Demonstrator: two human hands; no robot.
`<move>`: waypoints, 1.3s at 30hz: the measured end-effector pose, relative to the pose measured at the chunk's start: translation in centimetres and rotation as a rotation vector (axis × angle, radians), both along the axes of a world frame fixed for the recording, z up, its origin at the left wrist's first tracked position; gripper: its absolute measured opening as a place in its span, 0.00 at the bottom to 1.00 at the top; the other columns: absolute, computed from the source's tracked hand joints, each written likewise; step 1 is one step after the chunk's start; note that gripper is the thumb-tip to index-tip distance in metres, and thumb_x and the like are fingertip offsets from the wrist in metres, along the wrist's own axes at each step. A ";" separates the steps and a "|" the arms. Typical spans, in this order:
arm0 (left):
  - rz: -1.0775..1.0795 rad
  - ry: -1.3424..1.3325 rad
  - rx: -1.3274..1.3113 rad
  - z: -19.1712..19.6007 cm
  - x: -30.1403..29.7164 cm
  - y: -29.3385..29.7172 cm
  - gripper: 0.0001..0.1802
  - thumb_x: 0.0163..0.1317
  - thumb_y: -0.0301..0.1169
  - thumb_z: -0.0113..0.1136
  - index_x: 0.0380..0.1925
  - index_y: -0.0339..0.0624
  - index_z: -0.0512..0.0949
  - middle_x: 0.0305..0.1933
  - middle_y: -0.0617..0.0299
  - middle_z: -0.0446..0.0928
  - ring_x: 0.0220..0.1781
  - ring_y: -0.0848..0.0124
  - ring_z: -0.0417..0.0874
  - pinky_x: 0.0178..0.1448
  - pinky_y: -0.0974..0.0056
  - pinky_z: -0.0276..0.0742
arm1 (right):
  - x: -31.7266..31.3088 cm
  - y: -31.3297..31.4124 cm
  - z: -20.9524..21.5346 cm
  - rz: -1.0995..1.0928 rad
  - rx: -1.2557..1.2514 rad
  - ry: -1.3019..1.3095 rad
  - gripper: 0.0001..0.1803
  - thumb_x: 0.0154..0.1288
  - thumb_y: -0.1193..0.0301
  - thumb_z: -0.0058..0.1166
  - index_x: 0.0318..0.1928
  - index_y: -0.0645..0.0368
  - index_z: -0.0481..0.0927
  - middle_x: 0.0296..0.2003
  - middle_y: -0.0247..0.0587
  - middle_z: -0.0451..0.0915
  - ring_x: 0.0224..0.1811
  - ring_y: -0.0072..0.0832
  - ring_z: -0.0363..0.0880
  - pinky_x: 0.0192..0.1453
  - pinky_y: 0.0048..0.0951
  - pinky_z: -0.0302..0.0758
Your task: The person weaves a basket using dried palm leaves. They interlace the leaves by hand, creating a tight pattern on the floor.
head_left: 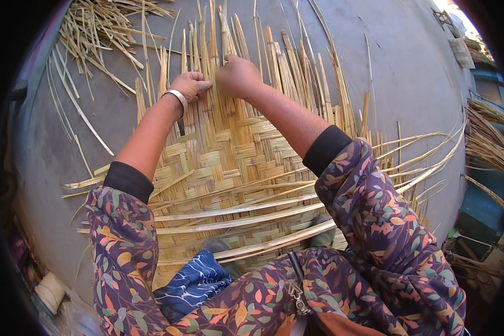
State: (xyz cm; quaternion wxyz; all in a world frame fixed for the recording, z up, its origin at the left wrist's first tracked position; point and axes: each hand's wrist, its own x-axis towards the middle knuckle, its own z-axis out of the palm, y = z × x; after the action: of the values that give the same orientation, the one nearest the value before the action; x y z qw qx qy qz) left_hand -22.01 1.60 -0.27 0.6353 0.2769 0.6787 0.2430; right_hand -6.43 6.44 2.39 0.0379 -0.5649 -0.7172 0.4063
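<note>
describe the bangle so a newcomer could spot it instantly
Find the large woven mat on the grey floor, then the left hand among the strips fanning from its far edge. On that wrist sits the bangle, a pale silvery band; the right hand wears none.

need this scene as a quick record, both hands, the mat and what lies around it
left hand: pinching strip ends
right hand: curled at strip ends, slightly farther out; exact grip hidden
mat: woven, mostly below both hands
on mat: long loose strips crossing it
upper left: pile of strips on floor
far right: bundle of strips
bracelet: pale, left wrist
</note>
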 end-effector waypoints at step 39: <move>-0.029 0.301 0.180 1.0 0.9 -2.2 0.10 0.54 0.26 0.63 0.37 0.38 0.76 0.27 0.67 0.76 0.25 0.80 0.74 0.28 0.71 0.71 | -1.4 -0.5 -1.0 -0.048 0.109 0.325 0.20 0.60 0.66 0.55 0.51 0.64 0.73 0.38 0.48 0.80 0.40 0.36 0.79 0.46 0.33 0.75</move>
State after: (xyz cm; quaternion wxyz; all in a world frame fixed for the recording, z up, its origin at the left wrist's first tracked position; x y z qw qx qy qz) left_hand -21.14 -0.56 0.72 0.5026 0.3757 0.7375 0.2494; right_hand -7.84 5.96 1.42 0.1936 -0.5057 -0.7091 0.4517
